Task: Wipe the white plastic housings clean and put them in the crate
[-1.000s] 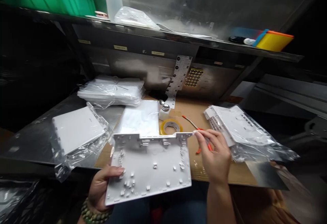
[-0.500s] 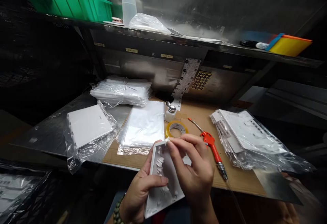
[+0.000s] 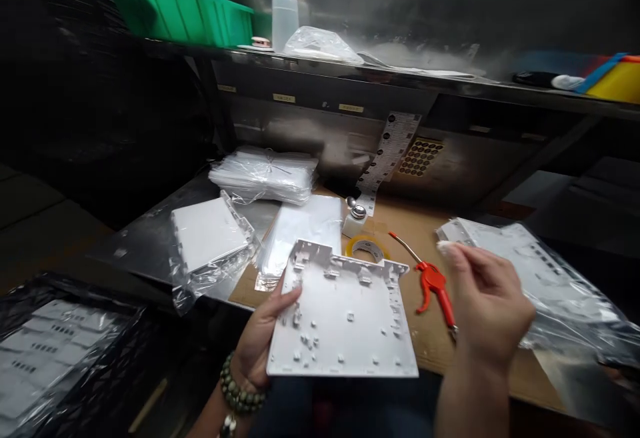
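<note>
My left hand (image 3: 263, 335) grips a white plastic housing panel (image 3: 345, 331) at its left edge, thumb over the inner face. That face is turned up toward me and shows small posts, clips and a notched far edge. My right hand (image 3: 493, 301) is raised to the right of the panel, apart from it. Its fingers pinch a small white wad (image 3: 445, 246), whose material I cannot make out. Below and left of this hand lies a red air blow gun (image 3: 435, 285) on the cardboard. A roll of yellow tape (image 3: 367, 247) sits behind the panel, partly hidden.
Clear plastic bags (image 3: 313, 218) lie behind the panel, near a white pump bottle (image 3: 355, 221). Bagged white panels stand left (image 3: 210, 235) and right (image 3: 515, 258). A black crate (image 3: 95, 365) is at lower left. Overhead, a shelf holds a green bin (image 3: 185, 18) and a squeeze bottle (image 3: 285, 18).
My right hand has moved off the panel to the right with the white wad. The panel has turned from a slant to face me squarely. The view has shifted left.
</note>
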### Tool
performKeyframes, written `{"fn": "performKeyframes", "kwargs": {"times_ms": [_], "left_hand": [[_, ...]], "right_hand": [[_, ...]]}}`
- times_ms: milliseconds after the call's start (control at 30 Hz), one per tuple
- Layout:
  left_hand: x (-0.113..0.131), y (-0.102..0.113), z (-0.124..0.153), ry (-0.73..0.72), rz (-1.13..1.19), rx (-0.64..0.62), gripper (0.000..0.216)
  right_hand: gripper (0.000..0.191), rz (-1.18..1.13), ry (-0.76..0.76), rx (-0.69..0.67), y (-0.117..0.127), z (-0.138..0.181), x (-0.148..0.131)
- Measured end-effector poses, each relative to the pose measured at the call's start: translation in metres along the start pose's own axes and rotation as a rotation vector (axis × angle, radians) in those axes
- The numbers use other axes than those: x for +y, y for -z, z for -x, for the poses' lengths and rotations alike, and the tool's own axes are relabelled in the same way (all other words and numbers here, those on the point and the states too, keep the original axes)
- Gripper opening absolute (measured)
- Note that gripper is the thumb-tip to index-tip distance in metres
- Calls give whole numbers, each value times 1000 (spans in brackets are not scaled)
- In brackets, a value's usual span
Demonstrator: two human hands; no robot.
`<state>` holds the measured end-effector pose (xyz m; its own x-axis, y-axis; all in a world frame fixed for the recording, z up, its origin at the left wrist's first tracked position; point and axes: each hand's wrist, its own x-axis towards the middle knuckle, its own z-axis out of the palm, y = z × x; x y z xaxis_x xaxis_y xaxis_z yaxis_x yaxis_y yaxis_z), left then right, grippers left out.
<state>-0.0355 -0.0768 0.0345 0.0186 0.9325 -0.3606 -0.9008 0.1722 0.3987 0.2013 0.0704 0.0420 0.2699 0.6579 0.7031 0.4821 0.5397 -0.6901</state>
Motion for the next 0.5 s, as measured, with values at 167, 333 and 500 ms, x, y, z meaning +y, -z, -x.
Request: {"fn": "performKeyframes", "kwargs": {"times_ms": [167, 333, 500], "left_hand": [[37, 14, 16, 33, 74, -229, 69], [49, 20, 23, -30, 54, -375, 74], [52, 22, 24, -51, 40, -372, 76]], "right_hand": [[49, 165, -151, -307, -39, 3, 77], [42, 296, -48, -571, -87, 39, 79], [47, 367, 6, -598, -86, 48, 79]]}}
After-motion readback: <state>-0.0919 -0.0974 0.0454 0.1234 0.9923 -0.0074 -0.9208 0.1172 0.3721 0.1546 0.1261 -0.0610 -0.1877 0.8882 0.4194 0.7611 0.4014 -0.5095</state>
